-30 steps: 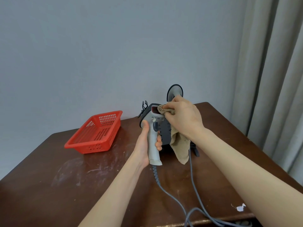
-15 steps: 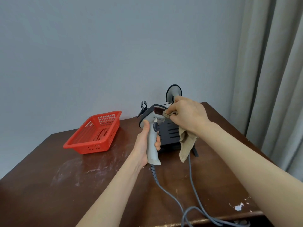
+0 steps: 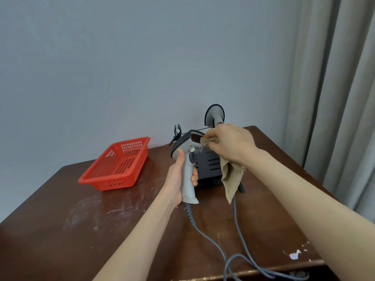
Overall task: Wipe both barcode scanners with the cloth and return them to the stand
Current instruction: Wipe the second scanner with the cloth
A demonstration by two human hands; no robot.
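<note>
My left hand (image 3: 178, 179) grips the grey handle of a barcode scanner (image 3: 187, 171) and holds it upright above the table, its dark head and window facing right. My right hand (image 3: 231, 145) pinches a bunched tan cloth (image 3: 231, 177) against the scanner's window; the rest of the cloth hangs down. Behind the scanner sits a dark slotted stand (image 3: 209, 169), partly hidden. A black cup-shaped holder (image 3: 214, 115) rises behind my right hand. I cannot make out the second scanner.
A red plastic basket (image 3: 117, 165) sits on the brown table (image 3: 81, 230) at the left. Two grey cables (image 3: 235, 258) trail from the scanner and stand over the front edge. A wall is behind, curtains (image 3: 334, 98) at the right.
My right hand has shifted the bunched cloth slightly right along the scanner head, uncovering more of the window. My left hand keeps the scanner in about the same place.
</note>
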